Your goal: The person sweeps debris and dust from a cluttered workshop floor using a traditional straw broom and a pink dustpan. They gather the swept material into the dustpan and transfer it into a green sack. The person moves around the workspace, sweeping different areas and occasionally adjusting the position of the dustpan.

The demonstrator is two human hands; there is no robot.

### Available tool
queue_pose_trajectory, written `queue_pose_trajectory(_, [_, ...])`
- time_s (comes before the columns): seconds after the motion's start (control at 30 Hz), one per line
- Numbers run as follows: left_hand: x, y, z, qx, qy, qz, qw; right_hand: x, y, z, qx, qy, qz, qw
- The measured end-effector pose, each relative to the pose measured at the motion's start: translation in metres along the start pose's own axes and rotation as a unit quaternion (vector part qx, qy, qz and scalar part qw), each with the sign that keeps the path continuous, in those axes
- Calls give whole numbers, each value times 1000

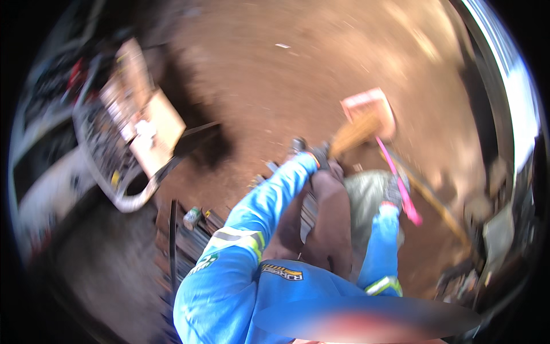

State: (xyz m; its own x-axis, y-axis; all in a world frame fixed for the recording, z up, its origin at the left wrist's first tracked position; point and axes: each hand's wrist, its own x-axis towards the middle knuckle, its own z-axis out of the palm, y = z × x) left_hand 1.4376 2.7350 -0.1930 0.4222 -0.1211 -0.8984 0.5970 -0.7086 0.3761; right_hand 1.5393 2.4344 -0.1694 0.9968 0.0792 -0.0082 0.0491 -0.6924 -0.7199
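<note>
My left hand (321,156), in a dark glove, is closed round the near end of a straw hand broom (356,134). The tan bristles fan out to the right and overlap the dustpan. A pink dustpan (382,108) rests on or just above the brown dirt ground, its pan away from me. Its long bright pink handle (388,155) slants back toward my right side. My right hand (394,190), in a grey glove, is closed on that handle near its end. Motion blur hides the exact finger positions and any sweepings in the pan.
A pale sack (364,198) lies by my legs. On the left, opened cardboard (166,123) sits on a metal-rimmed tray of dark parts (97,135). A can (192,217) stands among metal bars. A long wooden pole (435,203) slants at the right, near piled scrap.
</note>
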Motion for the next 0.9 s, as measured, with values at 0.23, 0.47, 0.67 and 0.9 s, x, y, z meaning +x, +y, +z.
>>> queue_pose_trajectory(0.23, [-233, -27, -8, -258, 220, -115, 934, 11, -32, 7, -78, -254, 244, 933])
queue_pose_trajectory(0.47, [-306, -123, -15, -460, 391, -227, 764, 50, -136, 38, -120, -384, 243, 883])
queue_pose_trajectory(0.67, [-318, -208, -58, -489, 347, -265, 755, 91, -251, 112, -121, -425, 195, 875])
queue_pose_trajectory(0.9, [-337, -258, -152, -412, 261, -202, 849, 142, -386, 208, -110, -449, 154, 873])
